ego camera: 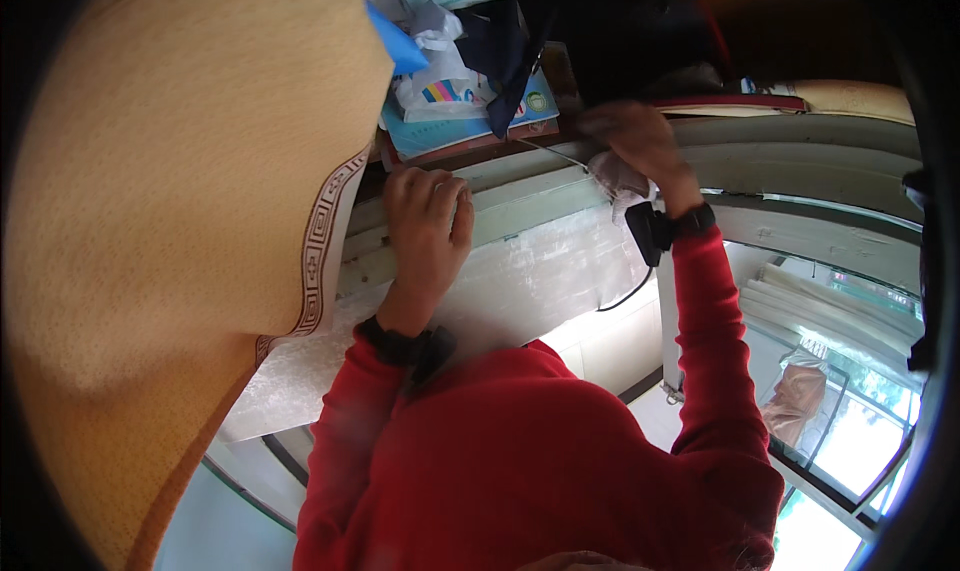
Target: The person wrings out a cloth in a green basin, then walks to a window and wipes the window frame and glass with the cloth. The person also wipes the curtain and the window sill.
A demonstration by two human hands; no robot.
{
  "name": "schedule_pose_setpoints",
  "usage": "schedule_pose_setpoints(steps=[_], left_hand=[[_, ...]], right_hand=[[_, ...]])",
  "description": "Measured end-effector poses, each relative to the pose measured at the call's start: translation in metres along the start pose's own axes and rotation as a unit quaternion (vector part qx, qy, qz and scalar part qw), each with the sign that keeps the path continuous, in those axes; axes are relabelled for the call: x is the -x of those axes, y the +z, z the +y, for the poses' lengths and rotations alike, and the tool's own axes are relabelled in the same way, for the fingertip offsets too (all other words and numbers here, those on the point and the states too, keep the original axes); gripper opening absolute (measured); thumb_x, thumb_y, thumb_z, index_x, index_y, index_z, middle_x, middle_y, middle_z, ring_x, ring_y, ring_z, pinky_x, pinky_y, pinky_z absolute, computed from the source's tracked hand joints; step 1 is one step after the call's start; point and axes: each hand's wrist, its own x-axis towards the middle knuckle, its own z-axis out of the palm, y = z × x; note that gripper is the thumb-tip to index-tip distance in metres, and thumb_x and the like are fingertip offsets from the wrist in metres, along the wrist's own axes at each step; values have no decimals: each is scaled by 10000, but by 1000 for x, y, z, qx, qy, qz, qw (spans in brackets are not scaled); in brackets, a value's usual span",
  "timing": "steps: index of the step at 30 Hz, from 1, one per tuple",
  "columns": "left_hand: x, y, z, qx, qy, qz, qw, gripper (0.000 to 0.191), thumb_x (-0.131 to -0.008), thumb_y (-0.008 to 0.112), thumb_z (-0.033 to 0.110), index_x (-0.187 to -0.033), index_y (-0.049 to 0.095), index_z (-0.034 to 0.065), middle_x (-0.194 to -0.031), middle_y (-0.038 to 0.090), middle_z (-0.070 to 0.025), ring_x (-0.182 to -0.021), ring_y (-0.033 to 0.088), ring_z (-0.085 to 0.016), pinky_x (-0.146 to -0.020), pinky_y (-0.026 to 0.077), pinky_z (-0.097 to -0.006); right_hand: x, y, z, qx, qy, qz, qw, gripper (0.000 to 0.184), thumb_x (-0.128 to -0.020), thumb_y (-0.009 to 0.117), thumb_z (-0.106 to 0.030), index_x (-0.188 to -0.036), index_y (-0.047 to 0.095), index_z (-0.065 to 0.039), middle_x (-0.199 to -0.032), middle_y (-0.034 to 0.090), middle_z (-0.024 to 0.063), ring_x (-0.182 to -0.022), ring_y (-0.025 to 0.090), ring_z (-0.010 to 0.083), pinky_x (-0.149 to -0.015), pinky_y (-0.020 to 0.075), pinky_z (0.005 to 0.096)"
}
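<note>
My left hand (429,222) lies at the pale painted ledge (525,196), its fingers bent over the back edge and slightly apart, with nothing seen in it. Further right, my right hand (643,145) is above the same ledge and is blurred. Just under its wrist hangs a greyish-brown, bag-like thing (616,175), from which a thin cord runs left. Whether the right fingers hold anything is unclear. Between and behind the hands lie a blue booklet (435,132), a clear plastic packet with coloured stripes (446,95) and a dark cloth (499,53).
A tan cover with a brown patterned border (319,233) fills the left side. At the right, a dark red-edged flat item (735,104) lies along the ledge. A window with a pale curtain (817,316) and a hanging pinkish bag (796,402) is at lower right.
</note>
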Motion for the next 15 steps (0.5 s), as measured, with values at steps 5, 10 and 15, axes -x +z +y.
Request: schedule_pose_setpoints(steps=[5,10,15], left_hand=[[-12,23,17,-3,16,-77,997,177,-777,681,92,-950,673,57,-944,603,-82,-912,541,-283,-810,437,-428],[-49,76,31,-112,138,-156,972,191,-782,638,118,-952,714,73,-954,613,-77,-957,554,-249,-798,441,-402],[-64,79,35,-155,213,-192,945,200,-746,659,121,-934,697,62,-961,585,-67,-982,553,-253,-850,450,-391]], right_hand=[[28,-5,-23,9,95,-55,994,231,-864,607,-99,-1048,742,-140,-1104,703,52,-1023,657,245,-897,523,339],[52,-1,-35,-84,34,66,994,322,-743,678,9,-1041,730,-100,-1098,701,78,-1006,652,291,-912,516,371],[65,-15,-47,-174,93,170,965,254,-775,710,-88,-1024,742,-128,-1036,704,102,-934,669,327,-857,531,372]])
